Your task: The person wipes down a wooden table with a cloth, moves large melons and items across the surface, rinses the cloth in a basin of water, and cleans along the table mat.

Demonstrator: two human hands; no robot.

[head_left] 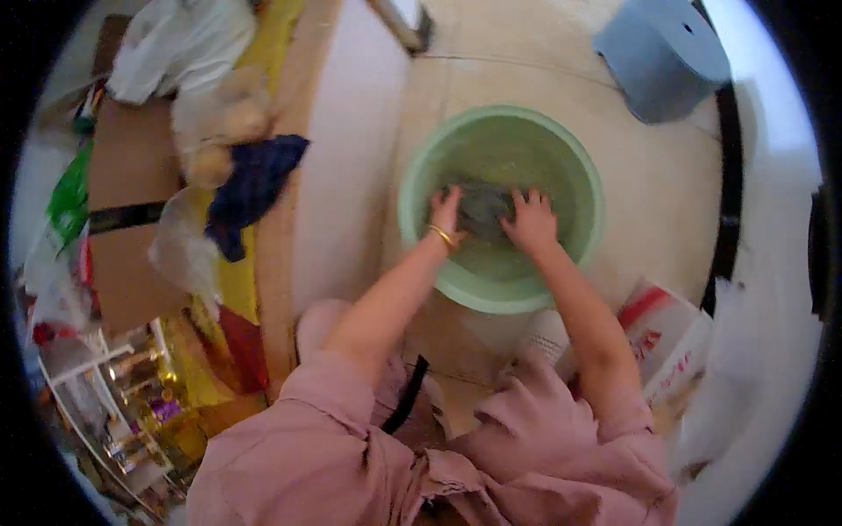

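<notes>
A round light-green basin (589,188) stands on the floor in front of me, with cloudy water in it. In the water lies a dark grey wet cloth (484,207), bunched between my two hands. My left hand (445,216), with a gold bracelet at the wrist, grips the cloth's left side, its fingers partly hidden. On the right side, my right hand (532,223) holds the cloth with thumb and fingers bent over its edge. Parts of the cloth are blurred under the water.
A blue-grey plastic stool (667,57) stands at the upper right. At the lower right is a white box with red print (667,337). Left of the basin runs a raised ledge holding a dark blue cloth (254,188), cardboard (133,167) and plastic bags (184,44).
</notes>
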